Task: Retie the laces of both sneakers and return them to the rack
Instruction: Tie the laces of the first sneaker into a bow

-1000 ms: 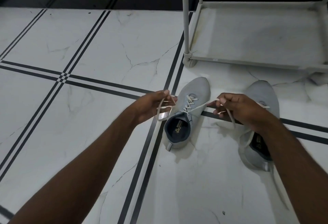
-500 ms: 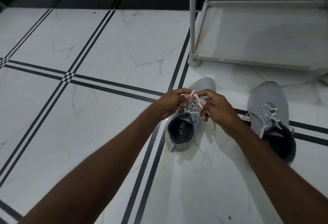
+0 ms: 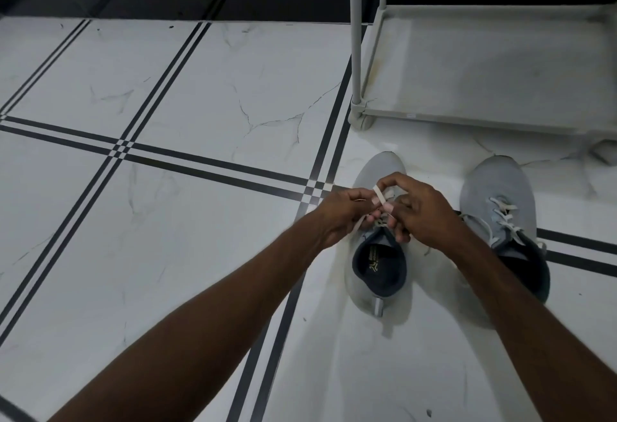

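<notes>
Two grey sneakers stand on the tiled floor, toes toward the rack. Over the left sneaker [image 3: 379, 284], my left hand [image 3: 344, 213] and my right hand [image 3: 417, 211] meet, each pinching part of its white lace [image 3: 380, 195]. The hands hide the sneaker's tongue and most of the lacing. The right sneaker [image 3: 494, 191] lies to the right, its white laces [image 3: 505, 214] loose and untied, its heel partly behind my right forearm. The grey shoe rack [image 3: 467, 119] stands just beyond both sneakers.
The rack's bottom shelf [image 3: 500, 67] is bare and low to the floor, with two upright poles [image 3: 356, 37] at its left corner. A black skirting strip runs along the wall behind. White marble tiles with black lines spread to the left.
A second ago my hands were apart, pulling the lace ends sideways. They have come together over the left sneaker's tongue and now work the lace between the fingers.
</notes>
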The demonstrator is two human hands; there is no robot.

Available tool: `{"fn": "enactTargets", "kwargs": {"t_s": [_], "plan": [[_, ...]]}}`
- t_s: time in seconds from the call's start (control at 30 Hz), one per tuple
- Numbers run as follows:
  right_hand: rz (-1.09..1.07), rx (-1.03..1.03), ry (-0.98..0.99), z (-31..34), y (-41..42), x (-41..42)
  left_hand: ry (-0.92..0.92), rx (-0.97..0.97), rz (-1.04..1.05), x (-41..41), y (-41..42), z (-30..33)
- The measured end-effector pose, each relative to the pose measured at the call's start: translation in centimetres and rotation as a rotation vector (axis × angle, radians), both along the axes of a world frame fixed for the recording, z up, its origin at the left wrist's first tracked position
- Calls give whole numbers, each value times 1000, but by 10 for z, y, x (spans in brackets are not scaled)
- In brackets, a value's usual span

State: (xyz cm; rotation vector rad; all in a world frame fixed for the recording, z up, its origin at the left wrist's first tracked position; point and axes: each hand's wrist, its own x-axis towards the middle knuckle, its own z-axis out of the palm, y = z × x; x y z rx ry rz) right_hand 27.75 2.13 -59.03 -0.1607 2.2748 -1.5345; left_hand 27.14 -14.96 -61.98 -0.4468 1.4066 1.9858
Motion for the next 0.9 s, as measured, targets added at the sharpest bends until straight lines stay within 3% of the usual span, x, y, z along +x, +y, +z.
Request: {"fn": "enactTargets", "kwargs": {"t_s": [0.2,0.5,0.6,0.77,0.9], "plan": [[41,-91,-57,-5,9,-5,-41,102,-113,3,-1,9],[-72,-429,-371,-29,28,-17,60,-34,-162,-1,8,17],[-105,-361,-480,-28,24,-24,284,-292,-294,-7,0,26],[-91,-259,-564,-24,19,-27,920,-985,-486,-11,9,30],[-27,-243,-615,-24,25,-31,1056,-1209,-405,6,21,18]]}}
